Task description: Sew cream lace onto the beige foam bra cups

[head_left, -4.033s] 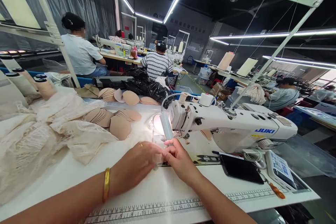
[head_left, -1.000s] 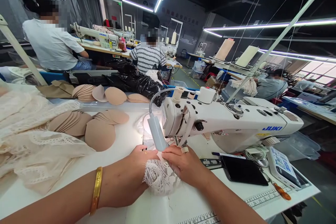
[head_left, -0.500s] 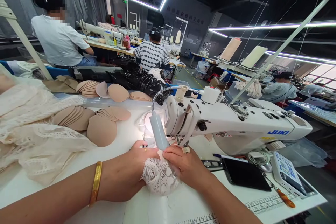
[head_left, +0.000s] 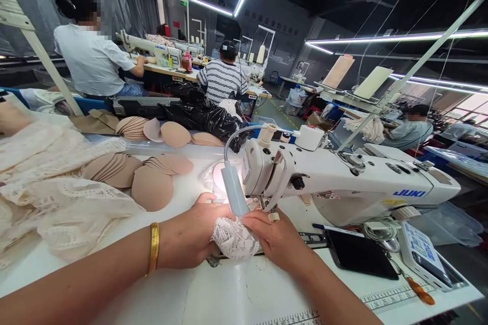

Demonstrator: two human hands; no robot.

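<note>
The lace (head_left: 236, 239) had just slid closer to the sewing machine (head_left: 339, 175) — apparently being fed in; left hand (head_left: 194, 233) and right hand (head_left: 280, 238) both grasped its edges, just below the lamp (head_left: 234, 189).

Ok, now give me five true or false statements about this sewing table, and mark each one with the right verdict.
1. The left hand and the right hand both touch the white lace. True.
2. A gold band circles the right wrist. False: the gold bracelet is on the left wrist.
3. Beige oval pieces lie to the left of the sewing machine. True.
4. The lamp is dark. False: the lamp lights the area around it.
5. A flat black device lies on the table. True.
</note>
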